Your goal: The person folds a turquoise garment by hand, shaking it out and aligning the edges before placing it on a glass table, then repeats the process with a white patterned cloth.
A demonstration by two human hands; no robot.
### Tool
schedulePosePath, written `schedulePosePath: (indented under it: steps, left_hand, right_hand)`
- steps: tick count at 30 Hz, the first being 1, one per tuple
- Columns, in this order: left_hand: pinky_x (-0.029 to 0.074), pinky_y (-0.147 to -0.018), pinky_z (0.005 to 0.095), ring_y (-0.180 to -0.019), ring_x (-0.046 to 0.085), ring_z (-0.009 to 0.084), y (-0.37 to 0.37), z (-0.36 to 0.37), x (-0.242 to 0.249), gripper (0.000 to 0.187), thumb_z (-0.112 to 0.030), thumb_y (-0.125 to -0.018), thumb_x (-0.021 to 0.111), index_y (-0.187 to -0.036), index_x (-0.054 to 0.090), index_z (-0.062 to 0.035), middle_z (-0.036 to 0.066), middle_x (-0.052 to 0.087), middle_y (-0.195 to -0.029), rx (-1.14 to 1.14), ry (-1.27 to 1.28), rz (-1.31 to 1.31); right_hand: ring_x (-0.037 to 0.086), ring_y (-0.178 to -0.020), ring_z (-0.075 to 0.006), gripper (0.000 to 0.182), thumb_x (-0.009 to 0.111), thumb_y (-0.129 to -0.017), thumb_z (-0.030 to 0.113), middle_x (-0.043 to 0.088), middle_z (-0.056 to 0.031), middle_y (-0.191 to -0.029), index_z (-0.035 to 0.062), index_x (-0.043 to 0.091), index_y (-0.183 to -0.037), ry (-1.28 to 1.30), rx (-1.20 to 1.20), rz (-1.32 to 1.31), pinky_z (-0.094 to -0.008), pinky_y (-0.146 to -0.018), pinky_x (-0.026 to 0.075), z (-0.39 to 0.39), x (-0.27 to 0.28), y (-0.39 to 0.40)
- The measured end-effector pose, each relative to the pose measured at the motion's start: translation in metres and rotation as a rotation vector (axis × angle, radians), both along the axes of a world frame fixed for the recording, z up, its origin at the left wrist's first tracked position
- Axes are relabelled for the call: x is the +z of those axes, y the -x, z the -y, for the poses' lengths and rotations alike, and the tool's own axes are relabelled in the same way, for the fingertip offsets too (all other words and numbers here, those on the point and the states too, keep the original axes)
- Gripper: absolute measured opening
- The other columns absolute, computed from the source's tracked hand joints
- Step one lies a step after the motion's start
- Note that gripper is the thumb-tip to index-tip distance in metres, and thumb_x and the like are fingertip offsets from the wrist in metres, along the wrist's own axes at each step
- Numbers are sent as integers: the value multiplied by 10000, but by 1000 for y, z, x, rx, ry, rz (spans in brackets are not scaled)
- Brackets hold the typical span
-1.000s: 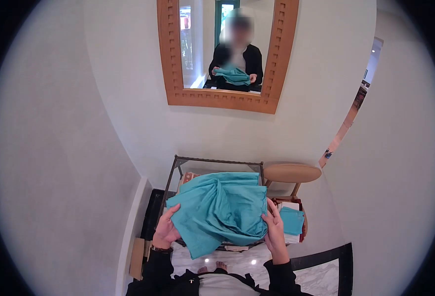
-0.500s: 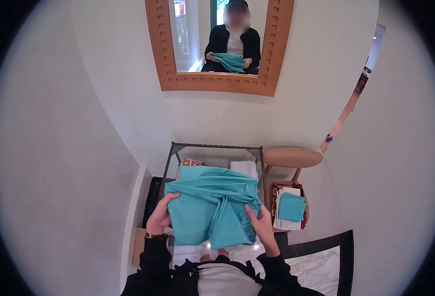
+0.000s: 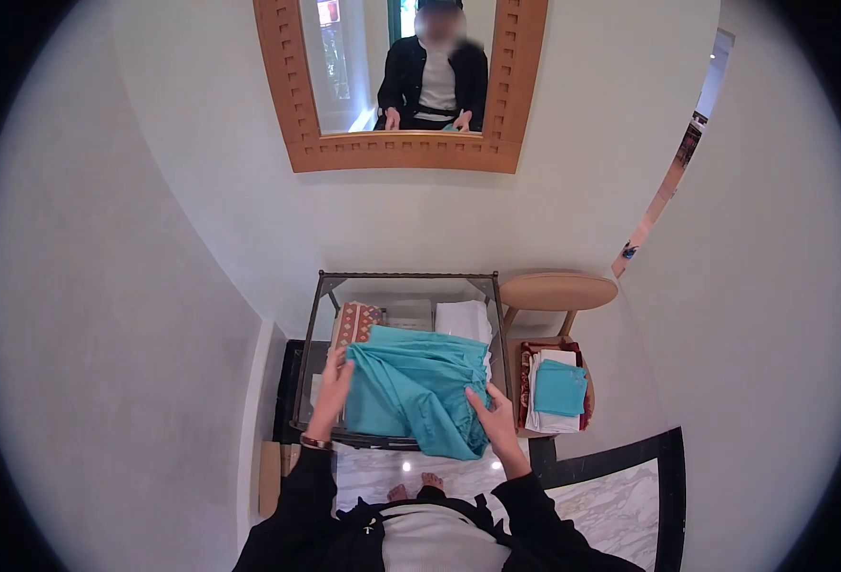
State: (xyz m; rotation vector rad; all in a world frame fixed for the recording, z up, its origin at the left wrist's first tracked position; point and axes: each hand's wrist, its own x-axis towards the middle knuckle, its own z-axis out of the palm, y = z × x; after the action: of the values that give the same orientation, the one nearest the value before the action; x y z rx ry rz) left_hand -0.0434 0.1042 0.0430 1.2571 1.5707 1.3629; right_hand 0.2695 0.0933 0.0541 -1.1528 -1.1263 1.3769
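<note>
A turquoise cloth with a gathered, ruffled edge on its right side is spread in loose folds over a glass-topped table. Its near right part hangs over the table's front edge. At the cloth's left edge, my left hand pinches the fabric near its upper corner. My right hand grips the gathered right edge, thumb on top and the other fingers partly hidden.
On the table's far side are a patterned orange-and-white textile and folded white cloth. A chair at the right bears a stack of white and turquoise cloths. A wood-framed mirror hangs ahead.
The turquoise cloth has come down onto the table, showing more of the patterned textile. My left hand has moved up along its left edge. The view has shifted slightly.
</note>
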Motion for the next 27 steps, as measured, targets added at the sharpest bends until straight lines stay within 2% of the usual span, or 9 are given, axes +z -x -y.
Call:
schedulePosePath:
  steps: [2, 6, 9, 14, 16, 18, 22, 25, 27]
  left_hand:
    - [445, -959, 337, -1137, 564, 201, -22, 0, -45, 388, -211, -969, 563, -1292, 505, -4, 130, 598, -1220, 7, -195, -215]
    - [467, -883, 318, -1061, 578, 190, -80, 25, -27, 453, -240, -965, 580, -1345, 447, -32, 137, 565, -1206, -482, 246, -60]
    - [468, -831, 301, -977, 575, 168, -125, 35, -18, 481, -247, -955, 605, -1355, 424, -52, 107, 577, -1065, -541, 187, 202]
    - [477, -644, 218, -839, 567, 80, -139, 19, -52, 440, -157, -941, 621, -1323, 418, -78, 39, 545, -919, -462, 141, 119]
    - [444, -582, 205, -741, 532, 54, -135, 18, -43, 387, -105, -922, 614, -1271, 449, -70, 17, 509, -864, -451, 144, 120]
    - [387, -515, 209, -618, 470, 28, -132, 21, -30, 322, -30, -890, 603, -1193, 498, -59, 2, 467, -810, -410, 153, 152]
    - [396, -519, 187, -622, 490, 19, -105, 25, 0, 362, 30, -863, 543, -1212, 518, -63, -2, 503, -808, -143, 42, 166]
    - [428, -568, 179, -656, 516, 24, -76, 28, 22, 338, 58, -860, 506, -1174, 577, -42, 12, 567, -897, 13, -60, 260]
    - [452, -609, 179, -697, 538, 32, -46, 32, 21, 313, 62, -873, 494, -1146, 620, -23, 23, 598, -988, -10, -57, 193]
  right_hand:
    - [576, -859, -62, 290, 695, -904, 195, 660, -21, -970, -18, 637, -1092, 2, -35, 61, -224, -768, 461, -4, -27, 3]
    - [536, -829, -39, 267, 691, -909, 211, 630, 5, -927, -10, 638, -1050, -31, -7, 60, -209, -712, 436, -9, -80, 9]
    - [518, -834, -37, 265, 656, -933, 208, 607, 17, -906, -12, 625, -1079, 56, 140, 96, -200, -715, 427, -10, -89, 6]
    - [489, -789, -40, 205, 643, -940, 200, 546, 44, -828, 0, 628, -985, 85, 140, -31, -205, -698, 411, 6, -60, 16]
    - [488, -787, -43, 205, 635, -945, 199, 558, 41, -841, -5, 619, -946, 68, 153, -34, -209, -695, 414, 8, -49, 15]
    - [535, -793, -47, 241, 633, -948, 221, 610, 23, -887, -4, 633, -1036, 78, 81, -10, -211, -696, 431, 6, -66, 11]
    - [562, -833, -56, 259, 652, -937, 238, 642, 1, -932, -2, 657, -1035, 96, -124, 92, -231, -704, 448, -3, -90, -14]
    - [547, -825, -147, 222, 670, -908, 191, 606, -87, -897, -25, 621, -927, -441, -565, 762, -303, -757, 449, -18, -111, -35]
    - [553, -823, -175, 217, 664, -906, 180, 600, -120, -894, -31, 612, -913, -451, -631, 801, -324, -783, 460, -21, -99, -48]
